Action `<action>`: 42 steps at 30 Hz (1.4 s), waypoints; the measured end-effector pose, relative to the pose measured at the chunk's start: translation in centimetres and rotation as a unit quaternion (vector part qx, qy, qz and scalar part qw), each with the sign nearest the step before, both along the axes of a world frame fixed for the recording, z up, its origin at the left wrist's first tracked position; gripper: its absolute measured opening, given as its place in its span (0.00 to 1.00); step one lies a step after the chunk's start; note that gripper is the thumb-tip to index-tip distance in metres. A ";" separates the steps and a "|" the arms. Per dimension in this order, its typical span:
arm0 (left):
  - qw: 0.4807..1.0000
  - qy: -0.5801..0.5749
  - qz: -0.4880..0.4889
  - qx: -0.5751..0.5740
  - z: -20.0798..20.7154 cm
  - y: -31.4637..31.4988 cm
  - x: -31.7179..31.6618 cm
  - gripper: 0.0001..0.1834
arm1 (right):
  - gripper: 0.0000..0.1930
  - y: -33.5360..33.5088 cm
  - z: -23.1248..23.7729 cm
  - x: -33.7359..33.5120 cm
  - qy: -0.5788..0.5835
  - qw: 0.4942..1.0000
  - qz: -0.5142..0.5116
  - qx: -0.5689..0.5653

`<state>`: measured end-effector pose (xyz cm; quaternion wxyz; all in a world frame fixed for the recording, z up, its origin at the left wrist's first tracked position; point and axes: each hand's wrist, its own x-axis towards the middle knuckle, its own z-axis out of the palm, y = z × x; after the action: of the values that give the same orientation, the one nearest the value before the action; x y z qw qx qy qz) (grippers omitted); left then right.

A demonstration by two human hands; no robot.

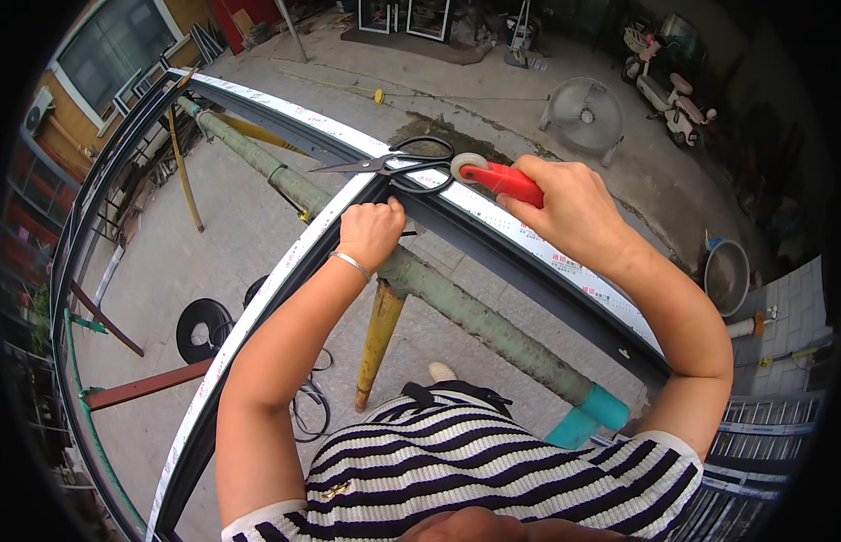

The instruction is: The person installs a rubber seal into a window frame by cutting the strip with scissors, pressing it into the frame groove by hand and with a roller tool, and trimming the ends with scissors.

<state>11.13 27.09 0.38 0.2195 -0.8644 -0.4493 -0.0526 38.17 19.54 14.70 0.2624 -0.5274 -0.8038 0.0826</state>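
In my right hand (570, 203) is a red-handled roller (509, 181) with a pale wheel, held above the white-filmed face of a dark metal frame (520, 226). Black-handled scissors (377, 165) lie across the frame's corner, blades pointing left, close to the roller's wheel. My left hand (373, 233) is closed in a fist against the inner side of that corner, its thumb at the dark groove. Whatever its fingers hold is hidden. Under the frame runs a green, worn pipe (457, 294) on a yellow leg (382, 343).
Black coiled strip (202, 331) lies on the ground to the left, near a red-brown bar (149, 384). A large fan (585, 116) stands beyond the frame, with a scooter (669, 95) behind it. A metal basin (726, 277) is at right.
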 end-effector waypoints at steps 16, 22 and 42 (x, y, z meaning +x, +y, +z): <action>0.988 0.127 -0.036 0.083 -0.7 2.5 0.3 0.04 | 0.11 1.9 -0.5 1.1 -0.017 0.998 0.024 -0.047; 0.990 0.115 -0.074 -0.039 2.1 -3.1 -2.1 0.05 | 0.11 1.8 -1.7 2.0 0.003 0.999 0.037 0.002; 0.951 0.280 -0.091 0.093 1.1 2.2 0.1 0.09 | 0.11 2.3 -1.8 2.9 -0.011 0.998 0.036 -0.043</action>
<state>11.22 29.32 1.52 0.4101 -0.8575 -0.2821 0.1302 41.04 21.83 12.91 0.2281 -0.5099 -0.8206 0.1206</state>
